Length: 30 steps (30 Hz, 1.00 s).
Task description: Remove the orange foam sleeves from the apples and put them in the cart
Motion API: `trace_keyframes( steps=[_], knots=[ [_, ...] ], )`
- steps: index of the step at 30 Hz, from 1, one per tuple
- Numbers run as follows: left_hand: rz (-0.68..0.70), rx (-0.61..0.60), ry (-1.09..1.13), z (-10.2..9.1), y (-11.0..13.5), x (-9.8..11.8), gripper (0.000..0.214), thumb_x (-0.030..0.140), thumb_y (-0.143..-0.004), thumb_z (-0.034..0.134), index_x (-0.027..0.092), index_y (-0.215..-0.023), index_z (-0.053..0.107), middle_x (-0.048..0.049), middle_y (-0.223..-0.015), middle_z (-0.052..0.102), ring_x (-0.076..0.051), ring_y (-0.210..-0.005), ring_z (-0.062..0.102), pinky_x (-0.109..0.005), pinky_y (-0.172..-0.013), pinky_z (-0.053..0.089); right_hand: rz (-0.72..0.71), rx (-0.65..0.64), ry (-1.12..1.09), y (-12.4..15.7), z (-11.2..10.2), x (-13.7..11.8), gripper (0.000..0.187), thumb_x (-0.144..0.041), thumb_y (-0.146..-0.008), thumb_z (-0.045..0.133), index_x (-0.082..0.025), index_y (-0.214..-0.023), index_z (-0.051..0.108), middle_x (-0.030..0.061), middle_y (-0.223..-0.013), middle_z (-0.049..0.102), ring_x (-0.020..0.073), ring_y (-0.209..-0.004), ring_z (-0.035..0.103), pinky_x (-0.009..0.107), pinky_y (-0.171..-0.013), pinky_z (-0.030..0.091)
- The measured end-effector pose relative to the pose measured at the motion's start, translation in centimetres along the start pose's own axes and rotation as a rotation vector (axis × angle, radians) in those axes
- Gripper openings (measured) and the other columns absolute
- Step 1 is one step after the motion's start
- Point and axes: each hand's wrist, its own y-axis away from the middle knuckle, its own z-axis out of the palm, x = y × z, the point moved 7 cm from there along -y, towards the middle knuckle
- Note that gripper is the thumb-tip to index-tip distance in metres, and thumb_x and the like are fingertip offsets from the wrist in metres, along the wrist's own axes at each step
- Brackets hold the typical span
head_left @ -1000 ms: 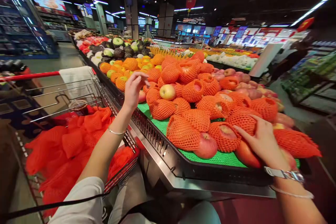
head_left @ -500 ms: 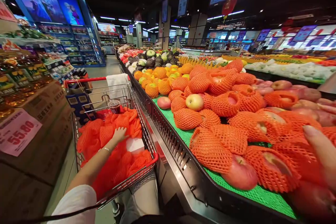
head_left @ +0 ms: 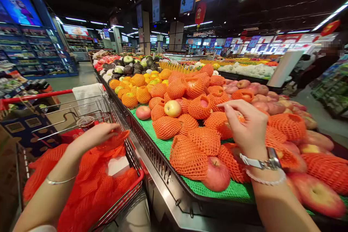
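Observation:
My left hand (head_left: 102,134) is over the shopping cart, its fingers closed around an orange foam net sleeve (head_left: 115,140). Beneath it, more orange net sleeves (head_left: 89,177) fill the cart (head_left: 140,179). My right hand (head_left: 246,125), with a watch at the wrist, hangs over the apple display. Its thumb and index finger come close together in a pinch, with nothing visible between them; the other fingers are curled. Near it is a netted apple (head_left: 219,123). A red apple (head_left: 216,174) pokes out of its sleeve at the front, and a pale yellowish apple (head_left: 173,108) lies bare farther left.
A black slotted rim (head_left: 152,152) edges the stand beside the cart. Netted oranges (head_left: 129,99) and dark-netted fruit (head_left: 129,69) lie beyond the apples. Bare apples (head_left: 317,192) are at the right. A person in dark clothing (head_left: 317,67) stands in the far right aisle.
My left hand has come up from the pile in the cart with a net sleeve. My right hand has moved from the right edge in over the apples. The view has turned right.

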Motion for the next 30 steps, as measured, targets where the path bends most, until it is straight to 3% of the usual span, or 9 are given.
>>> trace_keyframes(
  steps=[3,6,10,14,16,19,23,26,30],
  knots=[
    [0.331,-0.063,0.040,-3.6,0.6,10.0,0.017,0.032,-0.088,0.053,0.021,-0.094,0.064,-0.0017,-0.084,0.067,-0.017,-0.074,0.062,-0.028,-0.068,0.049,0.141,-0.053,-0.088,0.2,0.6,1.2,0.021,-0.028,-0.090,0.051,-0.019,-0.079,0.066,0.0039,-0.078,0.070,0.0166,-0.076,0.065,0.031,-0.072,0.048],
    [0.580,0.215,0.293,-6.3,0.4,18.9,0.012,0.028,-0.088,0.055,0.022,-0.098,0.058,0.0003,-0.084,0.063,-0.010,-0.068,0.059,-0.020,-0.060,0.048,0.350,-0.154,-0.345,0.5,2.1,2.7,0.020,-0.034,-0.086,0.056,-0.019,-0.079,0.067,0.0026,-0.078,0.070,0.0159,-0.073,0.066,0.031,-0.070,0.051],
    [0.797,0.392,0.500,-5.0,-3.5,27.6,0.009,0.021,-0.087,0.051,0.020,-0.096,0.050,-0.0015,-0.092,0.059,-0.010,-0.075,0.059,-0.018,-0.061,0.049,0.630,-0.199,-0.806,1.1,3.8,4.5,0.019,-0.039,-0.078,0.062,-0.021,-0.078,0.067,0.0009,-0.076,0.070,0.0143,-0.068,0.066,0.029,-0.066,0.055],
    [0.922,0.495,0.596,-2.9,-8.8,33.5,0.011,0.011,-0.084,0.046,0.019,-0.091,0.044,-0.0026,-0.090,0.056,-0.011,-0.081,0.057,-0.021,-0.066,0.047,0.811,0.004,-1.021,1.4,3.9,7.3,0.015,-0.028,-0.067,0.067,-0.023,-0.081,0.064,-0.0011,-0.080,0.070,0.0147,-0.075,0.067,0.031,-0.071,0.057],
    [0.896,0.583,0.614,-1.9,-10.8,34.5,0.016,0.007,-0.082,0.046,0.020,-0.090,0.041,-0.0020,-0.088,0.054,-0.011,-0.076,0.055,-0.023,-0.067,0.045,0.857,0.084,-1.031,1.5,3.7,8.6,0.017,-0.022,-0.064,0.067,-0.022,-0.081,0.064,-0.0008,-0.083,0.070,0.0146,-0.079,0.066,0.033,-0.079,0.056],
    [0.778,0.716,0.657,-0.3,-12.3,33.7,0.022,0.003,-0.080,0.045,0.021,-0.091,0.039,-0.0007,-0.083,0.051,-0.012,-0.070,0.052,-0.025,-0.067,0.043,0.839,0.178,-1.015,1.3,2.9,9.8,0.013,-0.018,-0.062,0.067,-0.021,-0.073,0.062,-0.0014,-0.080,0.067,0.0127,-0.079,0.064,0.031,-0.085,0.052],
    [0.757,0.682,0.635,1.9,-12.3,32.0,0.015,0.005,-0.083,0.041,0.020,-0.082,0.044,-0.0005,-0.080,0.052,-0.013,-0.076,0.052,-0.027,-0.074,0.043,0.850,0.141,-1.022,1.4,3.0,9.5,0.015,-0.022,-0.065,0.068,-0.022,-0.078,0.062,-0.0024,-0.082,0.065,0.0108,-0.075,0.061,0.025,-0.075,0.052],
    [0.797,0.718,0.668,2.0,-12.0,31.1,0.014,0.006,-0.082,0.045,0.019,-0.077,0.050,-0.0023,-0.089,0.055,-0.014,-0.087,0.053,-0.026,-0.081,0.043,0.914,0.043,-1.032,2.0,4.1,8.5,0.022,-0.030,-0.067,0.072,-0.023,-0.085,0.062,-0.0023,-0.089,0.066,0.0112,-0.078,0.063,0.024,-0.071,0.052],
    [0.783,0.633,0.725,2.2,-13.2,30.9,0.016,0.009,-0.083,0.045,0.018,-0.080,0.058,-0.0036,-0.096,0.056,-0.015,-0.091,0.055,-0.027,-0.083,0.044,0.931,0.086,-1.017,2.2,4.3,7.9,0.029,-0.033,-0.063,0.078,-0.022,-0.080,0.059,-0.0022,-0.084,0.068,0.0134,-0.080,0.065,0.027,-0.074,0.054]
  ],
)
